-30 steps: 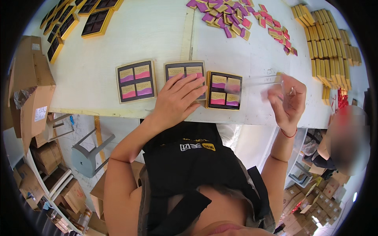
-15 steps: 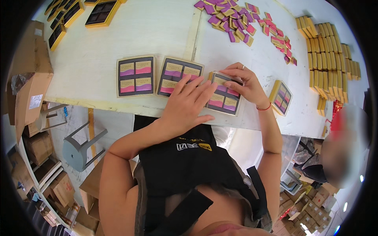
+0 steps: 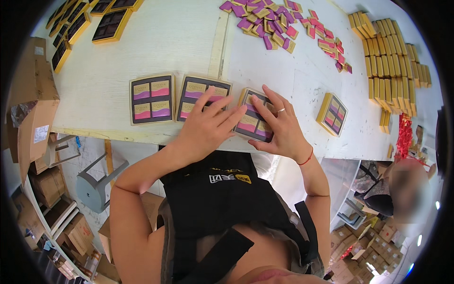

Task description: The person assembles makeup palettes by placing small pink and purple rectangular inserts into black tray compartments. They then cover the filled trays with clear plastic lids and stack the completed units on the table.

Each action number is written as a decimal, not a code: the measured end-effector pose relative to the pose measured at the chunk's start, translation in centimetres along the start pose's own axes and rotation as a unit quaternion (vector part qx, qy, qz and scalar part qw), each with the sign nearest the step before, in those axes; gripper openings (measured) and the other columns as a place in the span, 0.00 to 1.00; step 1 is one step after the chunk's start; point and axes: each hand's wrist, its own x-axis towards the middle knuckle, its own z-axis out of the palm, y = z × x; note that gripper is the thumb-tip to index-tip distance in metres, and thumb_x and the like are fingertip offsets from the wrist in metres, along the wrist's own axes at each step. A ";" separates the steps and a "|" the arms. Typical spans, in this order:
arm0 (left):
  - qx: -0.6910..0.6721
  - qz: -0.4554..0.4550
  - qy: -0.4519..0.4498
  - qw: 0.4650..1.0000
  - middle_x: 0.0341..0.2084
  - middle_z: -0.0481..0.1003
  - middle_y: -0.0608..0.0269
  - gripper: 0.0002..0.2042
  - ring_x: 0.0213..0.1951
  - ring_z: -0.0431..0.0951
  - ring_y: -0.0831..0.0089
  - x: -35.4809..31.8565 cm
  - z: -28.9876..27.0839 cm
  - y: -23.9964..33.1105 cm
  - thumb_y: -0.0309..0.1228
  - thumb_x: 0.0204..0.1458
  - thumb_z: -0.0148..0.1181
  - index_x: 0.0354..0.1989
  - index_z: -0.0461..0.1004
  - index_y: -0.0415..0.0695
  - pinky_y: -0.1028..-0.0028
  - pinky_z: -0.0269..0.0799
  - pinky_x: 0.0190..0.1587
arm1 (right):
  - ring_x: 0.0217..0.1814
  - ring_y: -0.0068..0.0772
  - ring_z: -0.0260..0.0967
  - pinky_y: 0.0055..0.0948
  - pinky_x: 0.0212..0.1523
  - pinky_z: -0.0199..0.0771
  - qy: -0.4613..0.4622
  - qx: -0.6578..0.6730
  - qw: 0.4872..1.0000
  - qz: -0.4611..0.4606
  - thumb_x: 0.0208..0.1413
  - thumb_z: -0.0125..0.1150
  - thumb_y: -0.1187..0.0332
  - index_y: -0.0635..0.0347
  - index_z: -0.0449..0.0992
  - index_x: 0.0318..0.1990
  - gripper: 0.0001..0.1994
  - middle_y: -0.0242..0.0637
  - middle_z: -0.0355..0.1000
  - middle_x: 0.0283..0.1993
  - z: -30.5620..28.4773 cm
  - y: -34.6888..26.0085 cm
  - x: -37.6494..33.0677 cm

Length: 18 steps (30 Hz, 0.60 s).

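Both hands, left hand point(image 3: 203, 128) and right hand point(image 3: 279, 128), are pressed flat on one chocolate tray point(image 3: 253, 121); its pieces could be dislodged by uneven pressure.

Loose purple wrapped pieces point(image 3: 265, 21), gold box stacks point(image 3: 388, 61), grey stool point(image 3: 94, 184)

three trays point(image 3: 152, 98) in row on table point(image 3: 170, 42), hands point(image 3: 208, 128) on rightmost

A white worktable point(image 3: 156, 52) with a pale wooden front edge fills the upper view, evenly lit. Below it, on a light floor, stands a grey stool point(image 3: 94, 182). Brown cardboard boxes point(image 3: 35, 123) pile at the left, more cartons point(image 3: 373, 246) sit at lower right beside a clear plastic bin point(image 3: 343, 177)
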 end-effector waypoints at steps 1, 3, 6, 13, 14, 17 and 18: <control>-0.008 0.004 0.000 1.000 0.50 0.77 0.65 0.32 0.60 0.70 0.64 -0.1 0.1 0.0 0.33 0.41 0.72 0.59 0.71 0.44 0.47 0.51 0.69 | 0.68 0.51 0.57 0.48 0.67 0.57 -0.004 -0.011 1.000 0.002 0.38 0.75 0.51 0.46 0.65 0.70 0.46 0.47 0.54 0.73 -0.1 -0.1 0.0; -0.033 -0.013 0.024 0.999 0.43 0.78 0.62 0.29 0.59 0.71 0.62 -0.1 -0.1 0.5 0.30 0.43 0.69 0.58 0.71 0.43 0.48 0.52 0.70 | 0.68 0.51 0.57 0.47 0.65 0.57 -0.011 -0.033 0.999 0.005 0.38 0.75 0.52 0.46 0.65 0.69 0.46 0.48 0.54 0.73 -0.4 -0.4 0.0; -0.016 -0.027 0.030 0.999 0.46 0.76 0.61 0.28 0.57 0.71 0.62 -0.7 0.7 1.2 0.29 0.44 0.69 0.57 0.70 0.43 0.47 0.51 0.69 | 0.67 0.50 0.58 0.47 0.64 0.58 -0.041 -0.054 0.997 0.032 0.36 0.75 0.53 0.46 0.65 0.69 0.46 0.47 0.55 0.73 -0.7 -1.1 0.2; -0.105 -0.070 0.080 0.989 0.49 0.75 0.60 0.26 0.58 0.70 0.58 -2.0 -1.3 0.5 0.30 0.42 0.72 0.53 0.71 0.45 0.49 0.54 0.67 | 0.68 0.52 0.56 0.46 0.66 0.57 -0.027 -0.014 0.999 0.018 0.34 0.77 0.59 0.48 0.64 0.70 0.48 0.49 0.53 0.73 -0.1 -0.2 -0.3; -0.082 -0.101 0.114 0.985 0.50 0.74 0.60 0.25 0.58 0.70 0.58 -2.6 -1.8 -0.2 0.31 0.44 0.72 0.52 0.71 0.45 0.49 0.54 0.67 | 0.68 0.53 0.56 0.46 0.66 0.57 0.016 0.024 0.999 0.033 0.34 0.77 0.59 0.49 0.64 0.69 0.48 0.49 0.53 0.73 0.2 -0.3 -0.2; -0.008 -0.201 0.206 0.958 0.56 0.71 0.57 0.23 0.61 0.67 0.57 -6.3 -2.9 -2.9 0.32 0.47 0.70 0.52 0.71 0.45 0.51 0.54 0.66 | 0.73 0.52 0.53 0.44 0.65 0.66 0.140 0.145 0.979 0.035 0.33 0.79 0.64 0.56 0.65 0.68 0.47 0.53 0.49 0.74 0.6 -2.0 1.3; 0.015 -0.239 0.231 0.943 0.59 0.69 0.55 0.24 0.62 0.66 0.56 -7.5 -3.0 -3.7 0.32 0.48 0.70 0.54 0.70 0.44 0.53 0.55 0.66 | 0.72 0.53 0.53 0.45 0.66 0.63 0.148 0.147 0.978 -0.002 0.34 0.78 0.63 0.55 0.66 0.68 0.46 0.53 0.49 0.74 0.2 -3.6 2.9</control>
